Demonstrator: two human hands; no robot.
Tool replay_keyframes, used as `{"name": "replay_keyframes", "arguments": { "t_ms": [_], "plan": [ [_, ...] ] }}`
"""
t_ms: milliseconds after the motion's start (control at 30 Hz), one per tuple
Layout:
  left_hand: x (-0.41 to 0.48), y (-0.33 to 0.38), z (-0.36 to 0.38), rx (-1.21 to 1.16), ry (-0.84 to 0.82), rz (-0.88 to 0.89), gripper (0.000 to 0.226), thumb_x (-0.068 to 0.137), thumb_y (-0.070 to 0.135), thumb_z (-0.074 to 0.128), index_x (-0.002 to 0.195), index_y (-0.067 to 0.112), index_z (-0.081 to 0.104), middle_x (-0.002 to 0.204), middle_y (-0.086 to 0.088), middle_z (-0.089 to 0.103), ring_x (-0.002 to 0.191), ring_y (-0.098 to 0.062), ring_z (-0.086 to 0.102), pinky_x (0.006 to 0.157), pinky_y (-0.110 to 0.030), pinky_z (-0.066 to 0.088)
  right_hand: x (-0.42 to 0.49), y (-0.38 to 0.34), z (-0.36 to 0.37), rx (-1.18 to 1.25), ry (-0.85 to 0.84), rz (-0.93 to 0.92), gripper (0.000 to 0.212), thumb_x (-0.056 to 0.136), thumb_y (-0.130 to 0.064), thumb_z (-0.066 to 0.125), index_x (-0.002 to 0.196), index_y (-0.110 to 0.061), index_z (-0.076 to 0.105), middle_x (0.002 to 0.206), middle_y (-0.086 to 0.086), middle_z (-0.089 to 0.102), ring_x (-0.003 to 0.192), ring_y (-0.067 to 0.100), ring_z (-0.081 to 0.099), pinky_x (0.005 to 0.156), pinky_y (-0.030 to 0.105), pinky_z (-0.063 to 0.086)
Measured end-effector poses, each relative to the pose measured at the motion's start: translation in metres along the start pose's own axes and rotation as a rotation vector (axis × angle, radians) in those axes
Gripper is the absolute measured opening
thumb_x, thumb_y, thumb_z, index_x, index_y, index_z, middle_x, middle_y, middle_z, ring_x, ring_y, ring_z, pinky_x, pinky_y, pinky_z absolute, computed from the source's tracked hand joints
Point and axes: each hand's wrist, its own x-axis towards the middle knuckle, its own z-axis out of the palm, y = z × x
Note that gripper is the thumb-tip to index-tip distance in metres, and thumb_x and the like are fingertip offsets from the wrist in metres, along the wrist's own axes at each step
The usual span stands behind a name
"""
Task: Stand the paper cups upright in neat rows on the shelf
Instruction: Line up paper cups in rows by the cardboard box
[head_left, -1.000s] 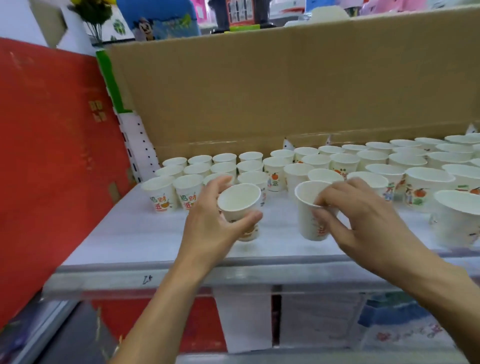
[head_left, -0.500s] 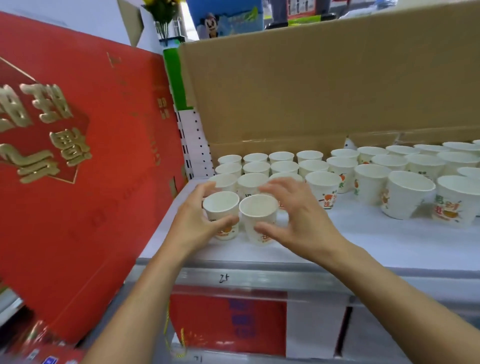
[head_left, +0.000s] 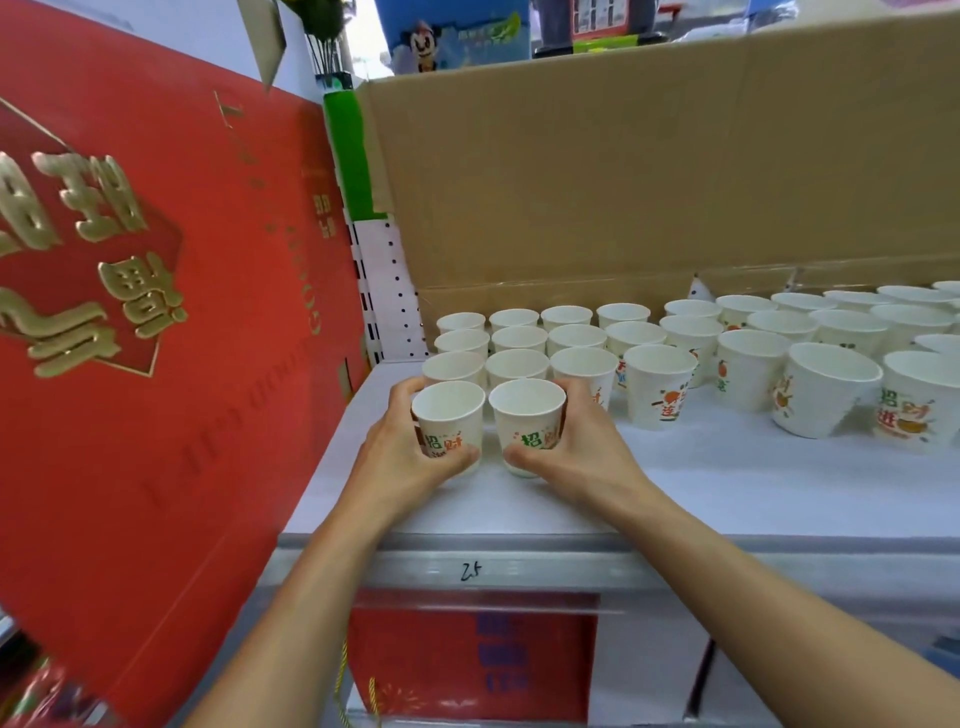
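Note:
Two white printed paper cups stand upright side by side at the front left of the white shelf (head_left: 727, 488). My left hand (head_left: 400, 457) wraps the left cup (head_left: 448, 415). My right hand (head_left: 582, 457) wraps the right cup (head_left: 527, 415). Both cups rest on the shelf directly in front of three tidy rows of upright cups (head_left: 517, 364). More upright cups (head_left: 831, 384) stand less evenly toward the right.
A big red gift box (head_left: 156, 322) with gold characters leans close on the left. A brown cardboard sheet (head_left: 649, 171) walls the back of the shelf. The shelf's grey front rail (head_left: 519, 566) carries a handwritten number. Bare shelf lies front right.
Both hands carried their cups leftward and set them together in front of the left rows. The view swung left, bringing the red box in.

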Motion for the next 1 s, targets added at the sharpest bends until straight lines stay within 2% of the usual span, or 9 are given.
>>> {"name": "replay_keyframes", "arguments": {
  "t_ms": [233, 333, 400, 467, 533, 700, 800, 900, 1000],
  "plan": [
    [0.000, 0.002, 0.001, -0.003, -0.019, -0.029, 0.077, 0.069, 0.032, 0.082, 0.129, 0.039, 0.034, 0.115, 0.010, 0.057, 0.099, -0.013, 0.060, 0.084, -0.032, 0.052, -0.004, 0.000, 0.000, 0.011, -0.014, 0.004, 0.077, 0.063, -0.043, 0.078, 0.125, -0.026, 0.035, 0.127, -0.006, 0.056, 0.115, 0.017, 0.054, 0.092, 0.044, 0.050],
    [-0.006, 0.008, -0.001, 0.027, 0.002, -0.063, 0.091, 0.066, 0.036, 0.084, 0.138, 0.035, 0.029, 0.125, 0.011, 0.049, 0.105, -0.011, 0.056, 0.088, -0.029, 0.045, -0.007, -0.004, -0.003, -0.011, -0.019, -0.009, 0.081, 0.063, -0.045, 0.079, 0.128, -0.026, 0.034, 0.130, -0.006, 0.054, 0.118, 0.017, 0.052, 0.095, 0.043, 0.049],
    [-0.013, 0.013, -0.002, 0.071, 0.148, -0.041, 0.096, 0.066, 0.042, 0.083, 0.143, 0.028, 0.027, 0.129, 0.010, 0.044, 0.116, -0.010, 0.047, 0.094, -0.029, 0.039, -0.013, -0.006, -0.011, -0.054, -0.011, -0.027, 0.082, 0.067, -0.046, 0.079, 0.132, -0.025, 0.033, 0.131, -0.006, 0.052, 0.118, 0.016, 0.050, 0.096, 0.040, 0.047],
    [-0.023, 0.028, 0.001, 0.061, 0.336, 0.053, 0.083, 0.071, 0.042, 0.078, 0.140, 0.024, 0.034, 0.130, 0.007, 0.046, 0.122, -0.014, 0.044, 0.100, -0.036, 0.040, -0.024, -0.002, -0.028, -0.137, 0.032, -0.052, 0.076, 0.075, -0.047, 0.074, 0.135, -0.025, 0.032, 0.130, -0.006, 0.050, 0.117, 0.013, 0.048, 0.096, 0.034, 0.045],
    [-0.029, 0.053, 0.013, 0.014, 0.418, 0.186, 0.063, 0.079, 0.035, 0.073, 0.132, 0.022, 0.042, 0.125, 0.009, 0.046, 0.118, -0.013, 0.044, 0.098, -0.038, 0.042, -0.034, 0.005, -0.054, -0.220, 0.103, -0.097, 0.064, 0.082, -0.046, 0.069, 0.134, -0.025, 0.038, 0.127, -0.008, 0.051, 0.112, 0.008, 0.047, 0.094, 0.030, 0.044],
    [-0.020, 0.130, 0.081, -0.043, 0.181, 0.565, 0.035, 0.086, 0.028, 0.064, 0.120, 0.021, 0.056, 0.116, 0.010, 0.056, 0.109, -0.006, 0.049, 0.093, -0.019, 0.040, -0.037, 0.050, -0.148, -0.407, 0.343, -0.149, 0.034, 0.087, -0.030, 0.066, 0.118, -0.020, 0.058, 0.115, -0.005, 0.059, 0.107, 0.012, 0.050, 0.088, 0.030, 0.044],
    [0.004, 0.170, 0.139, 0.023, -0.033, 0.634, 0.035, 0.090, 0.021, 0.062, 0.125, 0.022, 0.058, 0.123, 0.007, 0.059, 0.115, -0.008, 0.047, 0.098, -0.023, 0.039, -0.032, 0.079, -0.209, -0.605, 0.485, -0.080, 0.027, 0.088, -0.021, 0.062, 0.115, -0.015, 0.062, 0.116, 0.005, 0.061, 0.109, 0.025, 0.051, 0.087, 0.039, 0.043],
    [0.033, 0.197, 0.192, 0.194, -0.162, 0.610, 0.041, 0.091, 0.016, 0.059, 0.132, 0.023, 0.055, 0.132, 0.004, 0.055, 0.121, -0.016, 0.044, 0.100, -0.035, 0.041, -0.033, 0.096, -0.250, -0.779, 0.428, 0.036, 0.027, 0.091, -0.023, 0.059, 0.117, -0.015, 0.062, 0.121, 0.008, 0.056, 0.116, 0.028, 0.045, 0.085, 0.040, 0.043],
    [0.050, 0.210, 0.217, 0.398, -0.195, 0.596, 0.035, 0.092, 0.013, 0.054, 0.124, 0.023, 0.062, 0.119, 0.001, 0.062, 0.112, -0.021, 0.046, 0.090, -0.040, 0.045, -0.034, 0.103, -0.264, -0.913, 0.266, 0.070, 0.026, 0.094, -0.033, 0.055, 0.115, -0.022, 0.063, 0.115, 0.003, 0.058, 0.115, 0.023, 0.047, 0.081, 0.039, 0.047]
  ]
}}
